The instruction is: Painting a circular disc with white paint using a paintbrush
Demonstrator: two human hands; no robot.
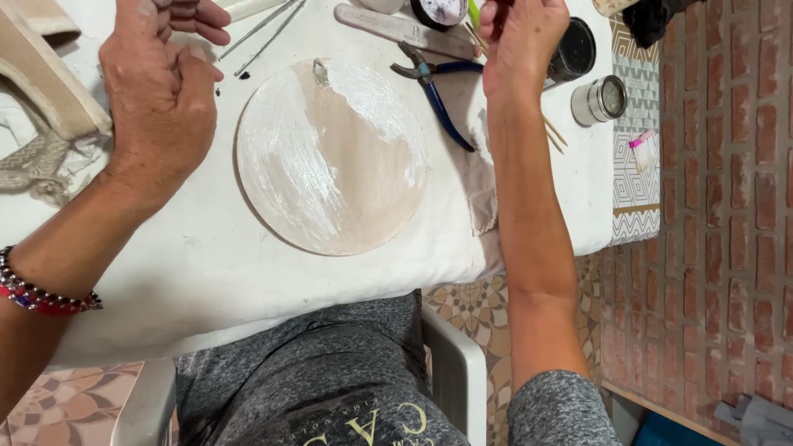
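1. The left hand (157,91) is seen from the back, resting on the white cloth (206,264) to the left of the round board (330,157); its fingers are curled in toward the palm, and whether anything is pinched cannot be told.
2. The right hand (522,41) is raised at the far edge of the table, fingers bunched together at the top of the frame; what they grip is hidden.
3. The round board, smeared with white paint, lies flat on the cloth between the two forearms, close to the left hand and untouched by either.
4. The blue-handled pliers (434,83) lie just beyond the board's upper right edge, beside the right wrist.
5. A nail file (396,29) and thin metal rods (264,33) lie at the far side of the board.
6. A small metal tin (600,99) stands right of the right hand, near the cloth's edge.
7. A beaded bracelet (41,293) is worn on the left wrist.
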